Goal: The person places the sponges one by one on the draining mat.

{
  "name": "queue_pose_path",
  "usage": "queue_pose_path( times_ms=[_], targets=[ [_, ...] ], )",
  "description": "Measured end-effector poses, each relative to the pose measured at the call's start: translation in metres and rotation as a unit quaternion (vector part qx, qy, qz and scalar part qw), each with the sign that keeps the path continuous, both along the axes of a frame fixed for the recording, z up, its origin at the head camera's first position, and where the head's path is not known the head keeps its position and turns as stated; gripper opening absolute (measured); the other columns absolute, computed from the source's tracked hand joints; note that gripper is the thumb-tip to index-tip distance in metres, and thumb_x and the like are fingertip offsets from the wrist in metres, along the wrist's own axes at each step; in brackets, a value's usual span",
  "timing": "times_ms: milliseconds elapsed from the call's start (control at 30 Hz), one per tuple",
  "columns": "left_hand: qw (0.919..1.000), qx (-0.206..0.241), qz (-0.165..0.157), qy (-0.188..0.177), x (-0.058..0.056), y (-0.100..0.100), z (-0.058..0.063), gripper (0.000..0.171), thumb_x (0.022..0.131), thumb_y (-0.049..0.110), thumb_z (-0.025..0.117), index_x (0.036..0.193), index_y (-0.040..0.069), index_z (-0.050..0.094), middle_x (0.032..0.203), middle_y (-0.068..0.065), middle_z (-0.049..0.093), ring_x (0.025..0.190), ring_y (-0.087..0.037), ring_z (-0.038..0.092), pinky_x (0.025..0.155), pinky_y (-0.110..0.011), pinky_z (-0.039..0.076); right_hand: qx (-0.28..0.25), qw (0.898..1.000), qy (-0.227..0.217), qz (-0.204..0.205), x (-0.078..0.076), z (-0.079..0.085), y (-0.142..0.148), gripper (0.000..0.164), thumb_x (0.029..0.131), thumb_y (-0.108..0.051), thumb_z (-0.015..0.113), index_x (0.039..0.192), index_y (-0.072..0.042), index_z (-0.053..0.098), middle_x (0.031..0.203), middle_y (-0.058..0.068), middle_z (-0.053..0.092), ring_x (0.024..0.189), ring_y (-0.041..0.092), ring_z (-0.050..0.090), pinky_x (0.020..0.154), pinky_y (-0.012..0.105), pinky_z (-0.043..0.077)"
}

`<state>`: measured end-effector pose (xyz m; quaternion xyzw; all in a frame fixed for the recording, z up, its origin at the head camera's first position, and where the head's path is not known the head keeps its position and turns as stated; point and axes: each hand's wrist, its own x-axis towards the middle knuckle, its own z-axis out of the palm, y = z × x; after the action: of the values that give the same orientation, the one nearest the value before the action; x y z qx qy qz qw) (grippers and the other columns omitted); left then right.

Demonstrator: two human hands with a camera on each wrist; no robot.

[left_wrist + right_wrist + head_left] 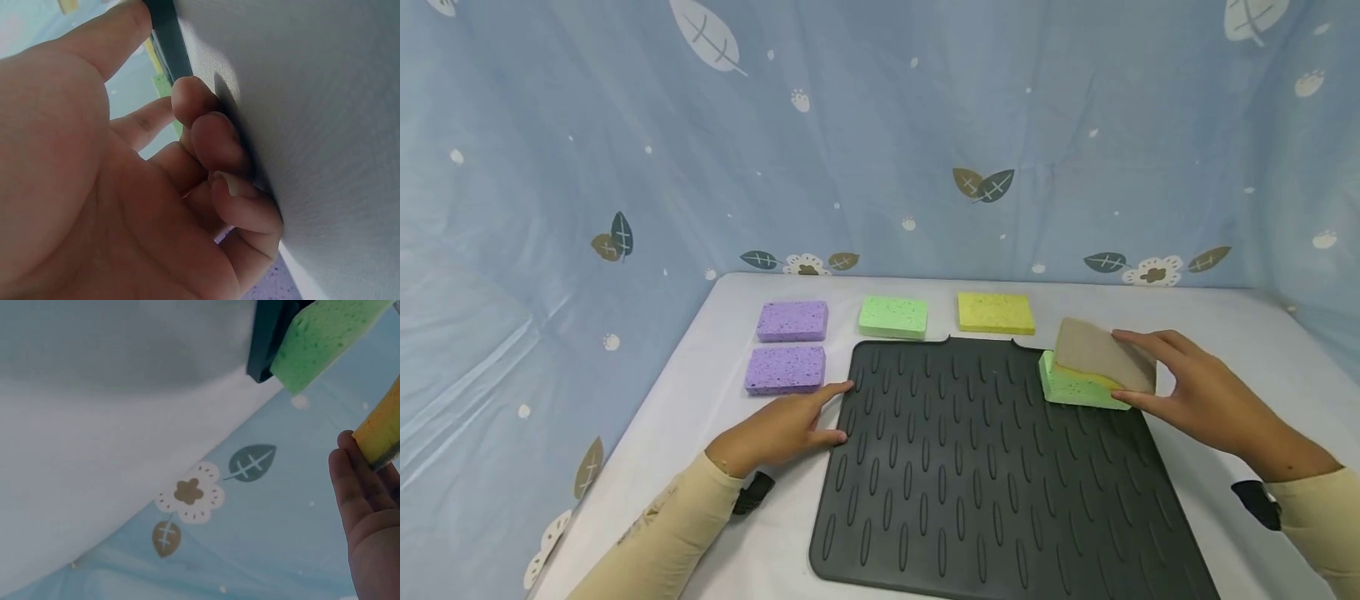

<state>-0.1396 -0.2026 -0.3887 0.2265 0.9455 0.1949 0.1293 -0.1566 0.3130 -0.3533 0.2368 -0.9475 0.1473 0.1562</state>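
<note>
My right hand [1202, 392] grips a yellow sponge with a beige-grey face [1093, 350] between thumb and fingers. It is tilted over a green sponge [1071, 390] on the far right corner of a black ribbed mat [955, 467]. The right wrist view shows the yellow sponge's side [381, 428] apart from the green sponge [325, 344]. At the mat's left edge, my left hand [782, 429] touches the rim with straight thumb and index finger. In the left wrist view, its other fingers [219, 147] are loosely bent against the white cloth.
Two purple sponges [792, 322] lie left of the mat, one behind the other. Behind the mat's far edge are another green sponge [892, 317] and a yellow sponge [996, 313]. A blue leaf-patterned curtain [880, 150] hangs behind the white-covered table [752, 533].
</note>
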Motion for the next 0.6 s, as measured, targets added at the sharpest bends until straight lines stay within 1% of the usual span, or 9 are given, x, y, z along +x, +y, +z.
queue_pose_path(
  times_ms=[100, 300, 433, 533, 600],
  targets=[
    [1.0, 0.001, 0.001, -0.002, 0.0, 0.001, 0.0, 0.075, 0.094, 0.043, 0.067, 0.157, 0.019, 0.034, 0.063, 0.007, 0.042, 0.057, -0.005, 0.035, 0.059, -0.025, 0.038, 0.009, 1.0, -0.002, 0.002, 0.006, 0.0, 0.0, 0.087, 0.07, -0.025, 0.092, 0.145, -0.012, 0.05, 0.119, 0.016, 0.057, 0.097, 0.029, 0.059, 0.058, 0.033, 0.05],
    [1.0, 0.003, 0.001, -0.002, 0.0, 0.001, -0.001, 0.074, 0.094, 0.043, 0.067, 0.156, 0.019, 0.035, 0.063, 0.007, 0.042, 0.057, -0.004, 0.035, 0.059, -0.025, 0.038, 0.02, 0.999, -0.038, -0.003, 0.022, -0.002, -0.002, 0.088, 0.072, -0.029, 0.091, 0.147, -0.016, 0.048, 0.117, 0.014, 0.056, 0.097, 0.028, 0.057, 0.057, 0.028, 0.047],
    [1.0, 0.002, 0.001, -0.001, 0.0, 0.001, -0.001, 0.074, 0.094, 0.042, 0.068, 0.156, 0.019, 0.035, 0.063, 0.007, 0.042, 0.057, -0.004, 0.035, 0.06, -0.025, 0.038, 0.018, 0.999, -0.045, 0.006, 0.033, -0.005, -0.006, 0.085, 0.074, -0.03, 0.089, 0.147, -0.019, 0.048, 0.122, 0.011, 0.055, 0.101, 0.027, 0.058, 0.061, 0.034, 0.051],
    [1.0, 0.001, 0.004, 0.0, 0.0, 0.001, 0.0, 0.074, 0.094, 0.042, 0.068, 0.156, 0.02, 0.035, 0.063, 0.007, 0.043, 0.057, -0.004, 0.036, 0.061, -0.025, 0.039, 0.025, 0.999, -0.04, 0.011, 0.041, -0.01, -0.01, 0.083, 0.076, -0.033, 0.088, 0.148, -0.021, 0.048, 0.126, 0.008, 0.054, 0.104, 0.026, 0.059, 0.068, 0.043, 0.055],
    [1.0, 0.0, 0.005, -0.001, 0.0, 0.001, 0.0, 0.074, 0.093, 0.042, 0.068, 0.156, 0.02, 0.036, 0.063, 0.007, 0.043, 0.058, -0.005, 0.036, 0.061, -0.026, 0.039, 0.031, 0.999, -0.041, 0.01, 0.047, -0.013, -0.011, 0.083, 0.077, -0.035, 0.087, 0.148, -0.023, 0.047, 0.128, 0.006, 0.054, 0.104, 0.025, 0.06, 0.071, 0.047, 0.055]
  ],
)
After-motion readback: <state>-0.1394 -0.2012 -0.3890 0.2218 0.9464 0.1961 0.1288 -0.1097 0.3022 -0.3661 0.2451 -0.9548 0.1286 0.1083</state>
